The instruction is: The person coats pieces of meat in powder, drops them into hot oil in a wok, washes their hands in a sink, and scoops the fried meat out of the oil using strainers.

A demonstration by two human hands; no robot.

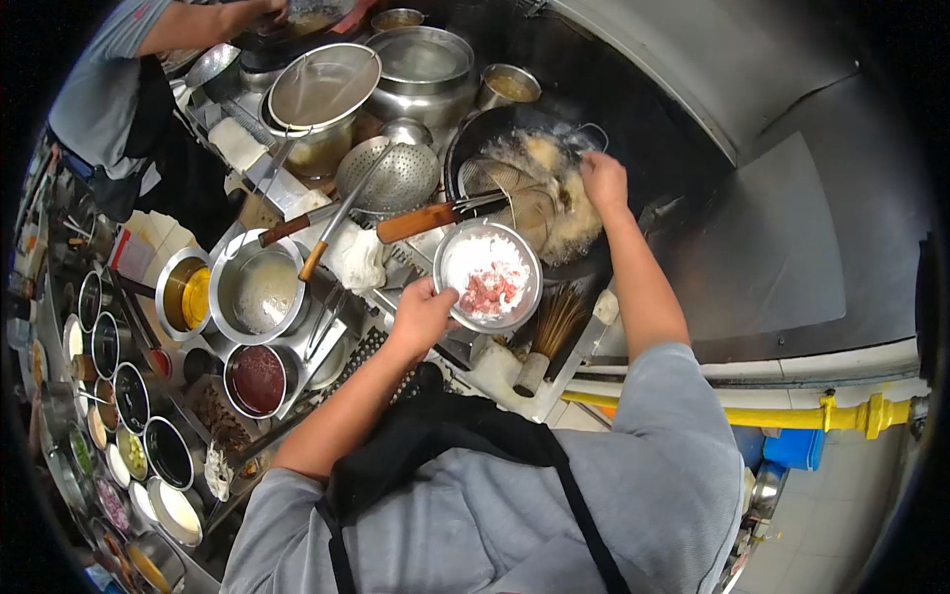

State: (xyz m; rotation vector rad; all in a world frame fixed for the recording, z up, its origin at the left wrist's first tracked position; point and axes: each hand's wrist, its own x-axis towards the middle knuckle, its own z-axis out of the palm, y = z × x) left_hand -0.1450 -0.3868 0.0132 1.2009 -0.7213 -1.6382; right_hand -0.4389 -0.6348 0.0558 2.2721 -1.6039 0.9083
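Observation:
My left hand (pixel 424 315) grips the near-left rim of a metal bowl (pixel 535 297). Raw reddish meat pieces (pixel 490 294) lie in it, partly covered in white powder (pixel 480 255). Over the right side of a dark wok (pixel 465 136) is my right hand (pixel 604 181), its fingers drawn together; whatever is between them is too small to make out. Pale food (pixel 574 203) fries in bubbling oil beneath it. A wire mesh strainer (pixel 529 213) rests in the wok, and its wooden handle (pixel 421 223) points left above the stove edge.
A perforated ladle (pixel 388 176), a pot topped by a round sieve (pixel 327 89) and a lidded pot (pixel 421 56) stand left of the wok. A bamboo brush (pixel 559 322) leans near the bowl. Sauce containers (pixel 259 380) line the left. Another person's arm (pixel 198 25) works at upper left.

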